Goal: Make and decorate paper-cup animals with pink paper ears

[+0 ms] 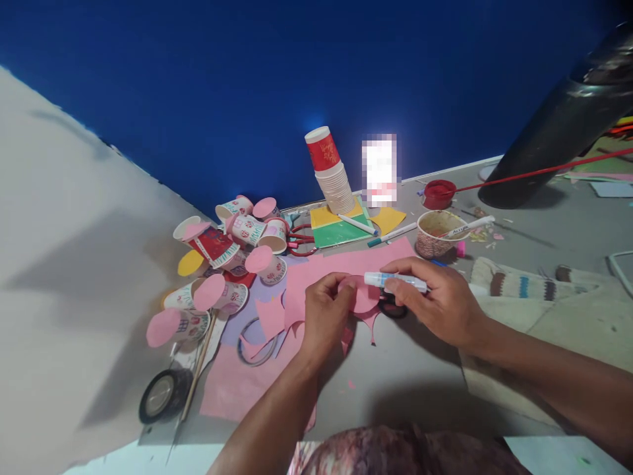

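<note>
My left hand (325, 310) pinches a round pink paper disc (366, 300) at its left edge, over the middle of the table. My right hand (440, 300) grips a slim white pen-shaped tube (394, 282) with blue print, its white end pointing left over the disc's upper edge. Whether the end touches the paper, I cannot tell. Below the tube show black scissor handles (393, 307), partly covered by my right hand. Under and behind my hands lie a pink paper sheet (316, 267) and cut pink scraps (271, 316).
Paper cups (225, 295) with pink discs on their ends crowd the left side, near a black tape roll (165, 396). A tall cup stack (329, 165) leans at the back. To the right are a paper bowl (435, 245), a red pot (439, 194) and a cloth (554, 316).
</note>
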The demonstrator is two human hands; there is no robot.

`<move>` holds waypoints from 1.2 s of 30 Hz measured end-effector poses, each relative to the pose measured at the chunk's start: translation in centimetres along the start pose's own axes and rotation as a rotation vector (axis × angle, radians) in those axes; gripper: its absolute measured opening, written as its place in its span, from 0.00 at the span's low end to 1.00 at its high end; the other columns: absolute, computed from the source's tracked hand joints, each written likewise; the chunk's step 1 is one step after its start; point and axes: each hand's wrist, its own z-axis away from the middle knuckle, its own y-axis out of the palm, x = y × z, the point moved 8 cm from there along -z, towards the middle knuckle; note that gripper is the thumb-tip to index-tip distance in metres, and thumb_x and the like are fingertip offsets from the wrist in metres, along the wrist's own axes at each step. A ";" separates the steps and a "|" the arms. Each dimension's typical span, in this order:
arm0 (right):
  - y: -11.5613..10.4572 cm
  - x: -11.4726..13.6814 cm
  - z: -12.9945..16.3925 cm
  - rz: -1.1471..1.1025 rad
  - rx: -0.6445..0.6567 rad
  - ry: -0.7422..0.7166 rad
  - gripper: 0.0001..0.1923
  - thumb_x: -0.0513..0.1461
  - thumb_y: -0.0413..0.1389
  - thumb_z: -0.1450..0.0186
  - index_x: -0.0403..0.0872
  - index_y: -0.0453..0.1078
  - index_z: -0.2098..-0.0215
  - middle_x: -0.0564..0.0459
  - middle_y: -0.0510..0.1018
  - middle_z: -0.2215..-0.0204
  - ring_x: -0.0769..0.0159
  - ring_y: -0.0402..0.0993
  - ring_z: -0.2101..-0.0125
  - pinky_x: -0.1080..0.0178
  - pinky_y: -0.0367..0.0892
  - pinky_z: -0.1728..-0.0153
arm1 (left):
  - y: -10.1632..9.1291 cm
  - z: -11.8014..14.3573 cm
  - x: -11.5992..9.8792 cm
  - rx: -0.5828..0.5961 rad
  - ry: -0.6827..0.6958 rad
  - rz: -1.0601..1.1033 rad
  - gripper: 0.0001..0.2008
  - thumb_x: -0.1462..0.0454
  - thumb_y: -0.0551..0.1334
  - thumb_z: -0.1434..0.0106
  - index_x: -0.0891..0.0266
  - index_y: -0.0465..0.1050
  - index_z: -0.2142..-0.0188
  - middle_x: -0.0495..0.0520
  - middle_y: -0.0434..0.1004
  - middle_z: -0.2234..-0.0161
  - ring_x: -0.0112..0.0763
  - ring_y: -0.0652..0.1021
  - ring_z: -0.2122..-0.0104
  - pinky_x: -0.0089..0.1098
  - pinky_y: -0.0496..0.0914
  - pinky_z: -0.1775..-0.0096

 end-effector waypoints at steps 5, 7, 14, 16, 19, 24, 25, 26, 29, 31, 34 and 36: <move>0.8 0.4 0.8 0.237 -0.004 -0.153 0.12 0.47 0.57 0.29 0.49 0.78 0.57 0.50 0.89 0.66 0.61 0.85 0.70 0.64 0.71 0.70 | 0.4 0.4 -0.2 0.035 0.029 -0.032 0.10 0.62 0.64 0.40 0.64 0.84 0.68 0.48 0.76 0.76 0.27 0.69 0.74 0.28 0.63 0.70; 1.0 0.6 0.8 0.318 -0.009 -0.204 0.12 0.47 0.57 0.28 0.49 0.78 0.56 0.50 0.89 0.66 0.60 0.85 0.70 0.63 0.70 0.70 | 0.7 0.6 -0.4 0.069 0.043 -0.015 0.11 0.61 0.64 0.39 0.64 0.85 0.65 0.49 0.79 0.73 0.28 0.71 0.72 0.28 0.65 0.68; 2.0 1.0 1.1 0.490 0.055 -0.304 0.16 0.49 0.53 0.25 0.49 0.80 0.58 0.48 0.88 0.68 0.58 0.84 0.69 0.62 0.66 0.70 | 1.9 1.1 -1.1 0.216 0.047 0.095 0.13 0.59 0.63 0.37 0.63 0.86 0.65 0.50 0.79 0.72 0.32 0.75 0.69 0.31 0.70 0.62; 2.2 1.0 1.3 0.519 0.048 -0.320 0.18 0.49 0.52 0.24 0.49 0.79 0.58 0.47 0.88 0.68 0.58 0.84 0.69 0.61 0.67 0.69 | 2.2 1.2 -1.1 0.244 0.033 0.129 0.14 0.57 0.63 0.37 0.62 0.85 0.68 0.50 0.77 0.75 0.32 0.75 0.70 0.31 0.71 0.64; 2.4 0.7 1.6 0.545 0.032 -0.341 0.19 0.49 0.50 0.23 0.47 0.79 0.56 0.46 0.88 0.67 0.58 0.85 0.68 0.61 0.68 0.68 | 2.3 1.3 -1.2 0.261 0.025 0.157 0.17 0.54 0.64 0.37 0.63 0.81 0.75 0.49 0.72 0.79 0.31 0.73 0.74 0.31 0.70 0.68; 2.9 0.6 2.0 0.506 0.047 -0.373 0.18 0.48 0.53 0.24 0.46 0.79 0.53 0.44 0.88 0.66 0.56 0.86 0.68 0.60 0.70 0.68 | 2.0 1.2 -1.5 0.241 0.049 0.125 0.17 0.53 0.64 0.36 0.64 0.84 0.69 0.50 0.75 0.76 0.30 0.71 0.74 0.32 0.69 0.66; 2.9 0.6 2.0 0.486 0.054 -0.364 0.17 0.48 0.54 0.25 0.47 0.79 0.53 0.45 0.89 0.66 0.56 0.86 0.68 0.60 0.70 0.68 | 1.9 1.1 -1.5 0.241 0.050 0.115 0.17 0.53 0.64 0.36 0.64 0.85 0.69 0.51 0.76 0.76 0.30 0.71 0.73 0.32 0.69 0.65; 3.0 0.5 1.9 0.460 0.059 -0.347 0.16 0.48 0.55 0.26 0.47 0.80 0.53 0.45 0.89 0.65 0.56 0.86 0.67 0.60 0.71 0.67 | 1.9 1.1 -1.4 0.246 0.049 0.109 0.17 0.53 0.64 0.36 0.64 0.85 0.68 0.51 0.76 0.75 0.31 0.72 0.72 0.32 0.70 0.64; 2.6 0.1 1.4 0.355 0.053 -0.237 0.13 0.46 0.57 0.27 0.50 0.80 0.52 0.47 0.89 0.61 0.57 0.86 0.65 0.61 0.73 0.66 | 1.8 1.0 -0.9 0.239 0.032 0.148 0.17 0.51 0.66 0.37 0.63 0.85 0.65 0.54 0.81 0.70 0.36 0.78 0.65 0.34 0.72 0.58; 2.1 -0.6 0.8 0.263 0.033 -0.115 0.12 0.46 0.57 0.28 0.51 0.80 0.54 0.49 0.89 0.61 0.58 0.86 0.65 0.62 0.74 0.65 | 1.7 1.1 -0.4 0.221 -0.014 0.230 0.20 0.51 0.69 0.39 0.62 0.84 0.54 0.56 0.84 0.62 0.38 0.80 0.59 0.35 0.73 0.54; 1.2 -1.5 0.0 0.118 0.003 0.029 0.12 0.46 0.57 0.28 0.50 0.80 0.60 0.52 0.88 0.65 0.61 0.84 0.69 0.62 0.73 0.67 | 2.7 1.6 0.2 0.275 -0.080 0.383 0.30 0.53 0.73 0.42 0.59 0.75 0.42 0.59 0.84 0.54 0.38 0.82 0.57 0.36 0.74 0.53; 0.9 -1.7 -0.3 0.047 0.006 0.079 0.11 0.46 0.58 0.29 0.50 0.80 0.61 0.53 0.87 0.67 0.62 0.82 0.71 0.63 0.73 0.67 | 3.5 2.0 -0.2 0.348 -0.046 0.418 0.26 0.56 0.73 0.41 0.60 0.76 0.45 0.60 0.84 0.53 0.38 0.81 0.56 0.37 0.74 0.51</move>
